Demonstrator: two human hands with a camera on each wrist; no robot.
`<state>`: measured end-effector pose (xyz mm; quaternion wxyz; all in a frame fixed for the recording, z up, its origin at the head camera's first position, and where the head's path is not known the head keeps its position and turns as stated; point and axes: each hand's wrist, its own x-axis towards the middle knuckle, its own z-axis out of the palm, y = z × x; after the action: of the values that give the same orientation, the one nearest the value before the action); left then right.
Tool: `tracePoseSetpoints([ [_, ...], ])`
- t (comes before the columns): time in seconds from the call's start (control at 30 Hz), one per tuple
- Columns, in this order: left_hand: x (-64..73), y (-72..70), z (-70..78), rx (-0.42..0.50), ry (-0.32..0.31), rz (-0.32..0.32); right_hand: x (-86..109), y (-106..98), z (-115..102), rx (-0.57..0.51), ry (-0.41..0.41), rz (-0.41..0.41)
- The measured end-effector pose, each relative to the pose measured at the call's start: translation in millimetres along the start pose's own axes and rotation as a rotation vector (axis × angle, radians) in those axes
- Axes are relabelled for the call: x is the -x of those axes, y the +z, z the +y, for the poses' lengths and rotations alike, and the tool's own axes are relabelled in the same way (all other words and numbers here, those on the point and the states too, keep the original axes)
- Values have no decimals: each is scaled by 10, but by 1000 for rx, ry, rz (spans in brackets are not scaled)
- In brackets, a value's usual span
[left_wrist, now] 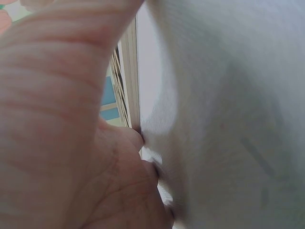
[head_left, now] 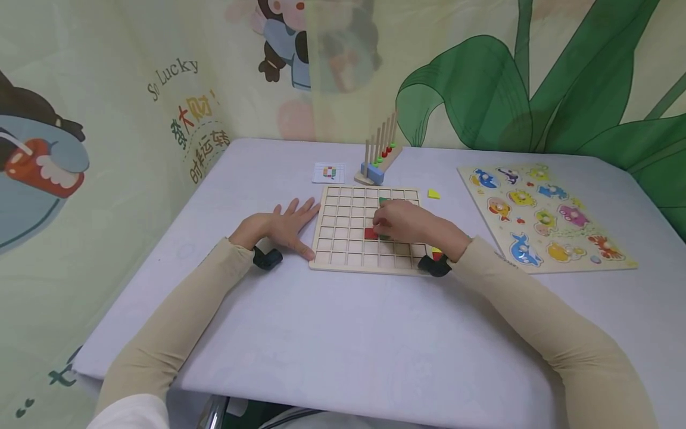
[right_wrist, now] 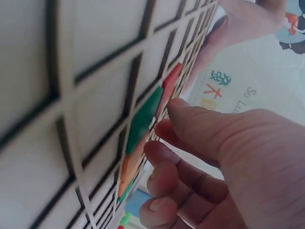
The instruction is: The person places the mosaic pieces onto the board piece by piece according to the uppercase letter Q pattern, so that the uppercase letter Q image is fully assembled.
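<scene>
A wooden grid board lies on the table between the two hands. My left hand rests at its left edge with spread fingers, the thumb near the front corner. Over the board's middle, my right hand has loosely bent fingers, thumb and index tips right at a green tile in a cell. Beside it are a red tile and an orange tile. Another green tile shows behind the right hand, which hides some cells. The left wrist view shows the left palm close to the board's edge.
A pattern card and a peg stand with coloured pieces stand behind the board. One yellow tile lies right of it; red and yellow tiles show near the right wrist. A sea-animal puzzle board lies farther right.
</scene>
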<state>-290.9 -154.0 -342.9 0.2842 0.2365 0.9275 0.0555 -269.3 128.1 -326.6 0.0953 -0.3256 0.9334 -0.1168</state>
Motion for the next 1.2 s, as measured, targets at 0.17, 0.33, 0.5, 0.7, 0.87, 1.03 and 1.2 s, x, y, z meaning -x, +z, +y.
tracePoseSetpoints([
  [0.17,-4,-11,22,-6,-3,0,53,-115,82,-21,76,-58],
  [0.33,5,-25,37,-3,-3,-5,143,-266,228,-11,205,-148],
  [0.5,2,-23,30,-10,0,-5,284,-427,370,-17,319,-216],
  [0.7,-9,-14,17,-11,-4,1,434,-561,534,0,452,-236],
  [0.87,-17,-3,6,-10,-8,6,438,-548,625,-20,537,-257],
  [1.03,-22,12,-10,-11,-10,5,427,-509,678,-61,569,-299],
  [1.2,-27,19,-15,-7,-4,7,431,-501,712,-67,595,-299],
])
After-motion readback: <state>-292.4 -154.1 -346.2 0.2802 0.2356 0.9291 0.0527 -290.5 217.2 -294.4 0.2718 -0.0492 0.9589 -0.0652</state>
